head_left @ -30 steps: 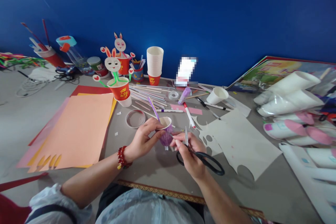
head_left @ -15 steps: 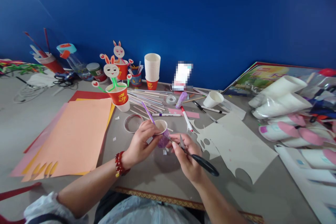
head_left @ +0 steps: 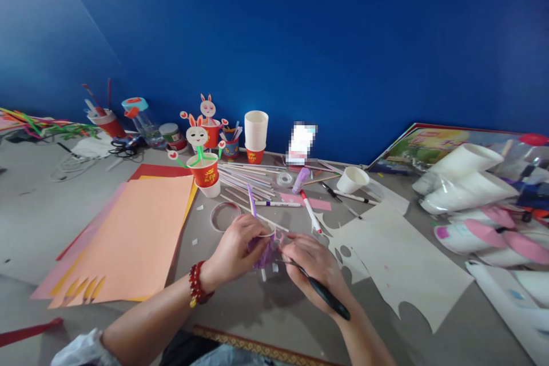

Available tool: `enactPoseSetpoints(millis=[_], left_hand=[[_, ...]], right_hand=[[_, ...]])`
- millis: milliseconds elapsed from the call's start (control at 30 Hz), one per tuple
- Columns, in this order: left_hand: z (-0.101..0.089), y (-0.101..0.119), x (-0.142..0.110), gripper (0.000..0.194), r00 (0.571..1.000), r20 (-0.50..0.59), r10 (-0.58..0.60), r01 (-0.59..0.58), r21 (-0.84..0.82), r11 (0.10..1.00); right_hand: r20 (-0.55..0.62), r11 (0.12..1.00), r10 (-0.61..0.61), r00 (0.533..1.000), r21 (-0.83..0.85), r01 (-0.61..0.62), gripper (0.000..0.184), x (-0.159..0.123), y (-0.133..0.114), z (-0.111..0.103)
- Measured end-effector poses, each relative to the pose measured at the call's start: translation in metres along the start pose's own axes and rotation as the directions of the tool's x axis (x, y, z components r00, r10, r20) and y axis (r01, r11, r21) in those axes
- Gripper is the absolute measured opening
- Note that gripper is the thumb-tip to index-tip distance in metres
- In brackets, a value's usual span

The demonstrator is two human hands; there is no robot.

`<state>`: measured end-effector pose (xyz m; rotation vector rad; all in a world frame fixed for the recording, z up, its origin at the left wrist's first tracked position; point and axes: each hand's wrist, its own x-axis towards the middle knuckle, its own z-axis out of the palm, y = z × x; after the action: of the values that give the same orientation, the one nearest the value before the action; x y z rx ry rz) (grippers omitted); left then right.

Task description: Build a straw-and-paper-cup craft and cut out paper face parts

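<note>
Head view: my left hand [head_left: 240, 245], fingers curled nearly closed, grips cup [head_left: 265, 254] at the rim. Cup sits between hands, mouth up, long axis roughly upright; exact tilt unclear. My right hand [head_left: 312, 263], half closed, holds scissors [head_left: 328, 297], handle towards wrist, blades towards cup; fingertips at cup's side, contact unclear.

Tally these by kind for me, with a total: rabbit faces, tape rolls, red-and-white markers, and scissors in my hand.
Rabbit faces: 2, front one and back one
Tape rolls: 2, large roll and small roll
Red-and-white marker: 1
Scissors in right hand: 1
Total: 6
</note>
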<state>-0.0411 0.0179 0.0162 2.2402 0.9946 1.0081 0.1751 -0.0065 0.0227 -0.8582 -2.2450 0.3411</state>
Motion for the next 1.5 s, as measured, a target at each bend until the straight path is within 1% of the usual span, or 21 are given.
enactPoseSetpoints(millis=[167,233,300,367,467,533,600,667,700,767,833,933,1000,1067,1100,1167,1233,1333,1400,1433,1500], left_hand=[[-0.005,0.009,0.004,0.015,0.999,0.032,-0.004,0.003,0.040,0.999],[-0.005,0.012,0.004,0.015,0.999,0.012,0.039,-0.040,0.097,0.995],[-0.004,0.015,0.004,0.014,0.996,-0.024,0.091,-0.085,0.185,0.979],[-0.004,0.020,0.003,0.013,0.988,-0.054,0.142,-0.120,0.291,0.949],[-0.004,0.027,0.002,0.016,0.976,-0.061,0.210,-0.165,0.427,0.889],[-0.004,0.031,0.001,0.018,0.970,-0.056,0.237,-0.181,0.486,0.855],[-0.004,0.034,0.002,0.017,0.972,-0.051,0.229,-0.173,0.502,0.847],[-0.005,0.035,0.005,0.015,0.982,-0.046,0.185,-0.143,0.467,0.873],[-0.006,0.035,0.007,0.014,0.987,-0.043,0.158,-0.123,0.439,0.890],[-0.009,0.035,0.012,0.014,0.995,-0.016,0.103,-0.089,0.379,0.921],[-0.014,0.036,0.018,0.015,0.998,0.041,0.056,-0.066,0.338,0.939],[-0.019,0.039,0.029,0.016,0.994,0.110,0.014,-0.050,0.327,0.944],[-0.020,0.044,0.034,0.017,0.993,0.113,0.026,-0.065,0.354,0.933],[-0.017,0.048,0.038,0.017,0.991,0.104,0.083,-0.119,0.420,0.900],[-0.014,0.048,0.039,0.018,0.988,0.098,0.122,-0.154,0.470,0.869],[-0.007,0.046,0.039,0.021,0.975,0.086,0.207,-0.218,0.576,0.788],[0.002,0.039,0.038,0.023,0.960,0.060,0.273,-0.246,0.645,0.724],[0.011,0.025,0.035,0.024,0.945,0.020,0.327,-0.257,0.662,0.704],[0.014,0.019,0.033,0.023,0.945,-0.007,0.328,-0.247,0.645,0.723],[0.015,0.018,0.033,0.022,0.949,-0.018,0.315,-0.235,0.626,0.743],[0.014,0.017,0.032,0.019,0.964,-0.033,0.265,-0.200,0.569,0.798]], right_hand=[[0.040,0.996,-0.092,0.995,0.013,0.092,0.012,-0.002,0.007,-0.002],[0.006,0.999,-0.018,1.000,0.034,0.018,0.012,-0.005,0.006,0.000],[-0.072,0.987,0.126,0.989,0.111,-0.117,0.013,-0.008,0.000,0.006],[-0.163,0.924,0.305,0.938,0.289,-0.251,0.015,-0.009,-0.007,0.014],[-0.197,0.710,0.533,0.823,0.632,-0.309,0.021,-0.009,-0.015,0.030],[-0.170,0.591,0.608,0.775,0.749,-0.300,0.024,-0.010,-0.018,0.039],[-0.166,0.564,0.633,0.757,0.769,-0.302,0.025,-0.011,-0.018,0.042],[-0.182,0.625,0.604,0.776,0.712,-0.319,0.023,-0.013,-0.017,0.037],[-0.192,0.689,0.556,0.809,0.650,-0.320,0.021,-0.013,-0.015,0.032],[-0.203,0.843,0.402,0.893,0.462,-0.275,0.016,-0.012,-0.010,0.017],[-0.182,0.953,0.203,0.962,0.262,-0.152,0.015,-0.009,-0.003,0.003],[-0.140,0.991,-0.013,0.990,0.133,0.032,0.020,-0.007,0.006,-0.008],[-0.183,0.989,0.023,0.983,0.149,0.004,0.021,-0.009,0.008,-0.006],[-0.248,0.949,0.213,0.945,0.283,-0.140,0.016,-0.011,0.007,0.001],[-0.269,0.895,0.337,0.902,0.390,-0.218,0.015,-0.012,0.006,0.006],[-0.270,0.721,0.570,0.776,0.617,-0.315,0.019,-0.012,0.002,0.016],[-0.234,0.518,0.744,0.626,0.794,-0.318,0.020,-0.008,-0.002,0.024],[-0.087,0.235,0.889,0.449,0.929,-0.285,0.021,-0.001,-0.006,0.030],[-0.010,0.139,0.915,0.404,0.946,-0.292,0.022,0.001,-0.007,0.031],[-0.010,0.150,0.909,0.416,0.940,-0.306,0.022,0.001,-0.006,0.030],[-0.072,0.288,0.857,0.511,0.888,-0.358,0.023,-0.002,-0.003,0.026]])
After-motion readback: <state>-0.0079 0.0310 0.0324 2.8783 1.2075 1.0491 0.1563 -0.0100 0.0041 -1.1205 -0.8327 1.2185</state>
